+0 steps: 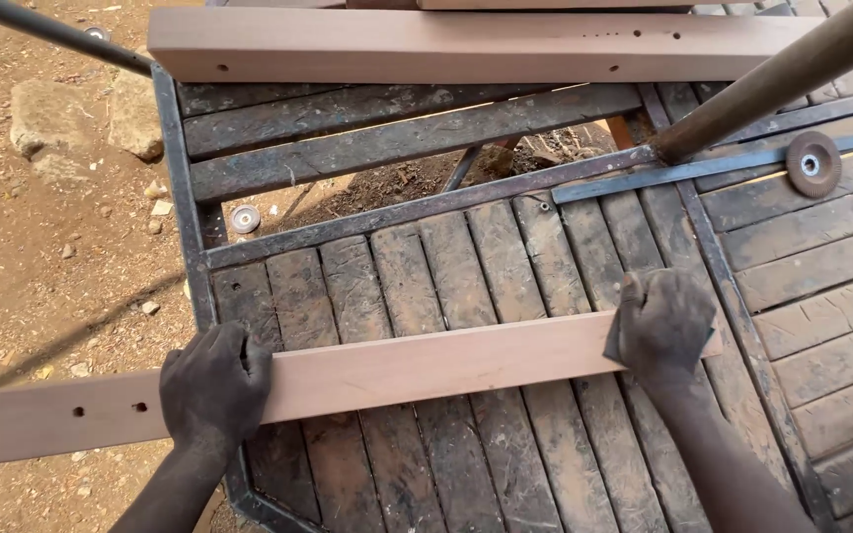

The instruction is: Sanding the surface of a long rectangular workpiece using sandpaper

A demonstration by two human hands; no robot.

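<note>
A slatted bench (505, 257) of dark worn boards in a metal frame is filling most of the view, its right and lower parts running out of the picture. A long pale plank (397, 370) is lying across its near boards, its left end sticking out over the dirt ground (41, 257) and getting cut off at the picture's edge. The left hand (214, 385) is clamping down over the plank near two small drilled holes, fingers curled over the far edge. The right hand (663, 321) is pressing on the plank's right end, hiding it; something dark seems to be under the palm, hard to make out. A second plank (446, 44) is resting along the far side. A round disc (813, 164) is sitting on the boards at right.
</note>
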